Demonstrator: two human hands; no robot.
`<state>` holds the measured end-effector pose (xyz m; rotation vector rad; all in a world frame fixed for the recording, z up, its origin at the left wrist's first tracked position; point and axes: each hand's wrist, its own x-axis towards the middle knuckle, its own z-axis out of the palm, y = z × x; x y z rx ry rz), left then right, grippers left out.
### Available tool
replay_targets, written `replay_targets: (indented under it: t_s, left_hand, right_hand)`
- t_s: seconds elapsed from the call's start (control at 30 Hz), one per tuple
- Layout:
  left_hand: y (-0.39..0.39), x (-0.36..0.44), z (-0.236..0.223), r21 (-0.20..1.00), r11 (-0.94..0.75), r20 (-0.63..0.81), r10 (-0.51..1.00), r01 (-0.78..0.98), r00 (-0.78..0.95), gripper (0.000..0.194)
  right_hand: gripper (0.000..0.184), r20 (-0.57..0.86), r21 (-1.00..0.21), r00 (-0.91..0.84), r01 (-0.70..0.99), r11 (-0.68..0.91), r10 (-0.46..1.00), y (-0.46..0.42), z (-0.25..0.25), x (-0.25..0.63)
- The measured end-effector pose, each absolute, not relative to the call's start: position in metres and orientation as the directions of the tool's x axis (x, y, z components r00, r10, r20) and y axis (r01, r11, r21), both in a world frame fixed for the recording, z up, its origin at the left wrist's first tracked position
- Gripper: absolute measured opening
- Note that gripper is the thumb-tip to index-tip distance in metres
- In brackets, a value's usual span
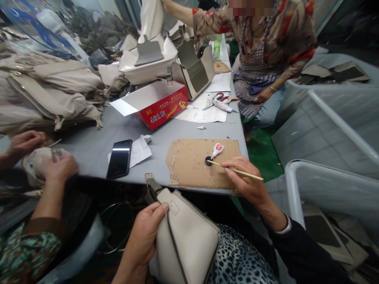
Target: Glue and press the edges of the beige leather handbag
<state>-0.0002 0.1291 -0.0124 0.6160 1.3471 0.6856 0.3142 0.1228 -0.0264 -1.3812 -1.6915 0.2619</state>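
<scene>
My left hand [148, 228] grips a cream handbag [189, 240] near its upper corner, thumb pressed by a small tab; the bag rests on my lap. A strap with a metal buckle [149, 177] sticks up from its top. In my right hand [248, 180] is a thin wooden stick [245, 172], held between thumb and fingers. Its tip reaches into a small round black cap or dish [209, 161] on a piece of cardboard [189, 161]. Right behind that lies a small white glue bottle [218, 149] with a red label, nozzle toward the black piece.
A phone [119, 158] lies on paper left of the cardboard. Beyond are a red box [162, 106], pliers and scissors [220, 103], and several bags [195, 71]. Grey bins [328, 114] stand at right. A co-worker's hands [59, 165] work at left; another person [266, 51] sits opposite.
</scene>
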Motion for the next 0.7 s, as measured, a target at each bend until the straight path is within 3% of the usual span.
replay_targets:
  t_s: [0.27,0.5,0.57,0.7]
  left_hand:
    - [0.119,0.012,-0.019,0.697,0.669,-0.660,0.739,-0.258,0.132,0.035]
    - [0.111,0.010,-0.022,0.704,0.648,-0.639,0.756,-0.291,0.140,0.038]
    - [0.111,0.011,-0.020,0.720,0.638,-0.634,0.764,-0.271,0.114,0.038]
    - [0.113,0.014,-0.017,0.789,0.579,-0.584,0.811,-0.205,0.039,0.036]
  right_hand:
    - [0.008,0.554,-0.593,0.108,0.746,0.301,0.825,0.120,-0.037,0.315]
    - [0.010,0.610,-0.667,0.235,0.669,0.329,0.757,0.110,-0.031,0.306]
    - [0.009,0.562,-0.742,0.278,0.586,0.326,0.779,0.104,-0.028,0.298]
    - [0.010,0.313,-0.931,0.250,0.271,0.244,0.916,0.091,-0.026,0.278]
